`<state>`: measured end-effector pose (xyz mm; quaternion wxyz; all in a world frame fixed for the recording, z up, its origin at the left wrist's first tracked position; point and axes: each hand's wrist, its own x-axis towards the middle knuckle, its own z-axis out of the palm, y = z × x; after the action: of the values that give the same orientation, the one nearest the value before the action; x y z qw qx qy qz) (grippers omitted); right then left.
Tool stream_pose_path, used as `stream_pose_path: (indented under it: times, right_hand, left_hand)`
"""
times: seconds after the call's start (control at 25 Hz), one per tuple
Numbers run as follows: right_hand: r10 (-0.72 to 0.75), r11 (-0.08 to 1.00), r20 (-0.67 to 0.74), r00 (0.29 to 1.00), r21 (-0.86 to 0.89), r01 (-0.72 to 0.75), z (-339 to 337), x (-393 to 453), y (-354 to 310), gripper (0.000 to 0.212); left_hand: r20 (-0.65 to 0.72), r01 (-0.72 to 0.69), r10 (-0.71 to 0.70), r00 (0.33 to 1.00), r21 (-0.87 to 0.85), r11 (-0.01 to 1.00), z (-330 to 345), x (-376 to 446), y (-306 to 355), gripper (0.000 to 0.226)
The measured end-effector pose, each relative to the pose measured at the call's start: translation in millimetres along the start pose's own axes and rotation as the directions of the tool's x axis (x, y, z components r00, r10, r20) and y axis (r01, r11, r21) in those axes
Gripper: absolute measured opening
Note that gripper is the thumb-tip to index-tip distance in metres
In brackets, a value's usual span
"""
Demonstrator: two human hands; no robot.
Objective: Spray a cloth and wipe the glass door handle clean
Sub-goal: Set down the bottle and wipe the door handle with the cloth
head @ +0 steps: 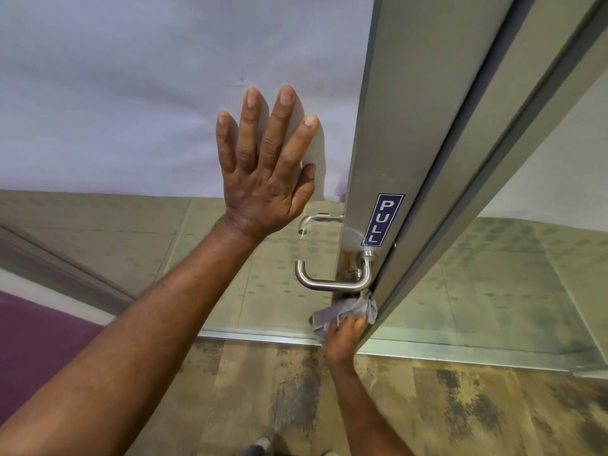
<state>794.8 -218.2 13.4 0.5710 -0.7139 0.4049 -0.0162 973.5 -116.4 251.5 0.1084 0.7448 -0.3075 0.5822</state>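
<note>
**Glass door handle, wipe in progress: items and their placing**

Flooring: mottled brown-and-tan carpet (427, 406) on the near side; pale dotted tiles seen through the pane on the far side, with a purple strip at the lower left.

Item 1. Clear glass door panel (131, 110), smooth, set in a brushed grey aluminium door stile (424, 126), flat-faced and square-edged. A dark blue rectangular PULL sticker (381, 219) sits on the stile just above the lever.

Item 2. Satin steel tubular lever handle (332, 281), round in section, bent to a U-return at its free end, mounted on the stile. A matching lever on the far side of the door (312, 222) shows through the glass. Orange-brown residue is visible behind the near lever's base; the wiping is judged unfinished.

Item 3. Left hand (266, 179): palm flat on the glass, fingers spread, grip apart and holding nothing. Judged purpose: to steady the door so it does not swing under wiping pressure.

Item 4. Right hand (343, 337): grip clamped on a crumpled grey woven cloth (345, 311), soft and bunched, held just below the lever and against the stile edge. Judged purpose: working the lower mount and the stile beside it.

No spray bottle is in view; whether the cloth is damp cannot be told.
</note>
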Motion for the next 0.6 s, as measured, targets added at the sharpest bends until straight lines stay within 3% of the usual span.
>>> stream_pose_path:
  times: [0.24, 0.6]
  right_hand:
    - [0.19, 0.943, 0.001, 0.982, 0.277, -0.182, 22, -12, -53, 0.034]
    - [0.115, 0.905, -0.055, 0.992, 0.417, -0.082, 37, -35, -84, 0.015]
  left_hand:
    - [0.011, 0.002, -0.002, 1.0, 0.008, 1.0, -1, 2, 1, 0.062]
    - [-0.007, -0.033, 0.033, 0.999, -0.004, 0.999, -3, 1, 0, 0.061]
